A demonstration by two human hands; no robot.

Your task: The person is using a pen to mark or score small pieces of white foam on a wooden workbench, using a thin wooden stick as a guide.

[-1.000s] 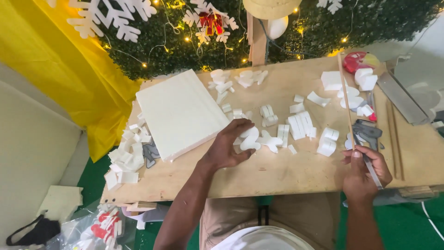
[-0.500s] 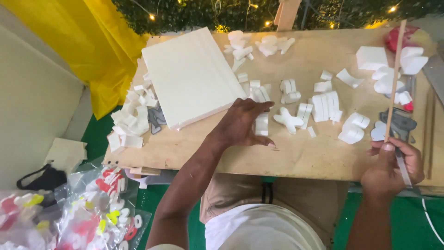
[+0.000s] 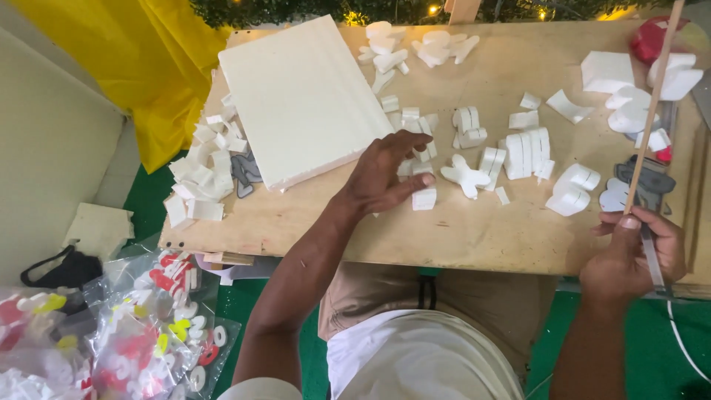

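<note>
Plywood table (image 3: 474,230), foam block (image 3: 424,198) under left grip (image 3: 385,178)

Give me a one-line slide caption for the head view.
Left hand on small white foam pieces beside a foam slab; right hand holds a thin stick.

The person wears a white short-sleeved shirt (image 3: 415,363), its fabric loose and creased over the belly, with one sleeve hem showing as a pale edge at the bottom of the view by the left upper arm. Below it are khaki-tan trousers (image 3: 385,292), wrinkled across the lap, with a small dark strap or loop at the waist. Both forearms are bare to the wrist. The left hand (image 3: 385,178) and right hand (image 3: 629,255) carry no gloves, rings or watch.
</note>
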